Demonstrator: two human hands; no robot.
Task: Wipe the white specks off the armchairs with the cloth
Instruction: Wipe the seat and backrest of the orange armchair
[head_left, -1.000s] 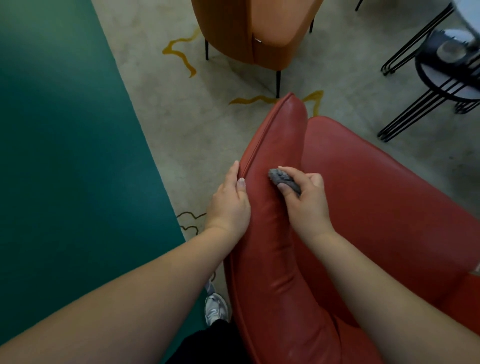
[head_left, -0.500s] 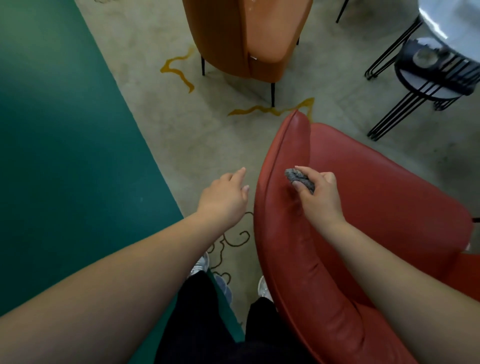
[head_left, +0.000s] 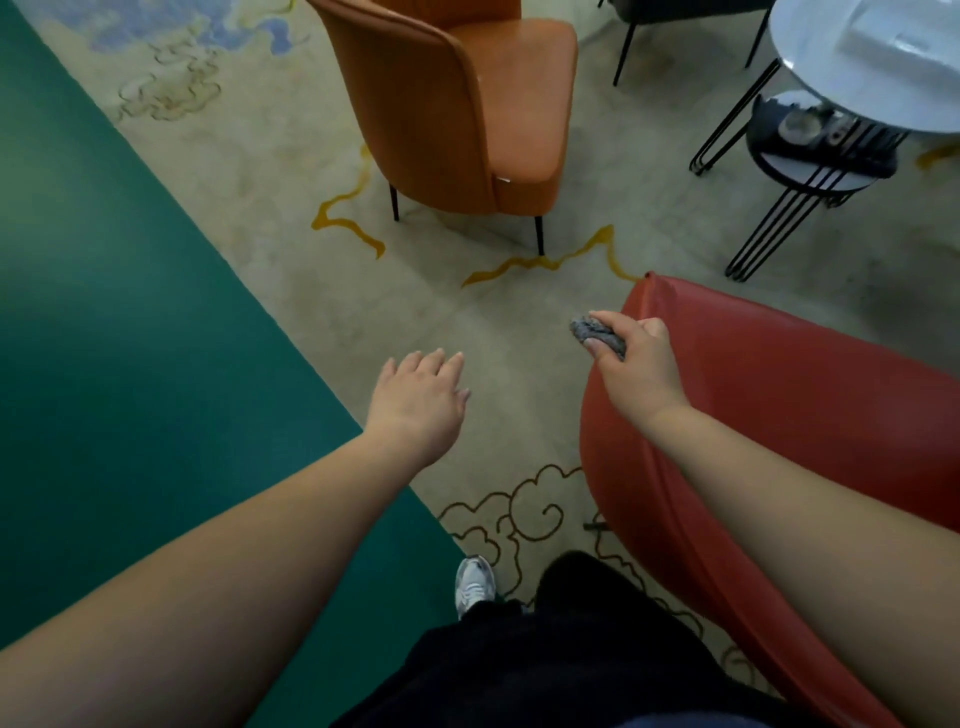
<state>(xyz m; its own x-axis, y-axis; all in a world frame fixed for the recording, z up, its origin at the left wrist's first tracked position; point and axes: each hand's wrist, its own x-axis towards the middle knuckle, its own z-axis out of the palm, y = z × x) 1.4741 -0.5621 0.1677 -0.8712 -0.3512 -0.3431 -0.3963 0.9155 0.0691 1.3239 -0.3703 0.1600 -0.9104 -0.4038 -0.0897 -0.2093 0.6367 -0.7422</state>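
Note:
A red leather armchair (head_left: 810, 415) fills the right side, its backrest edge running down toward me. My right hand (head_left: 636, 366) hovers over that edge, shut on a bunched grey cloth (head_left: 595, 332) that pokes out past my fingers, clear of the leather. My left hand (head_left: 418, 397) is open, fingers spread, above the beige carpet to the left of the red chair and touching nothing. An orange armchair (head_left: 467, 109) stands farther ahead on thin black legs, with a small white speck on its front edge.
A round white table (head_left: 810, 62) on black wire legs stands at the top right, with a lower black shelf (head_left: 815, 171) holding small items. A green floor area (head_left: 114, 332) lies to the left. My shoe (head_left: 474, 582) and dark trousers are below.
My left hand came off the red chair's backrest and moved left over the carpet. My right hand lifted the cloth off the leather. The view swung toward the orange chair.

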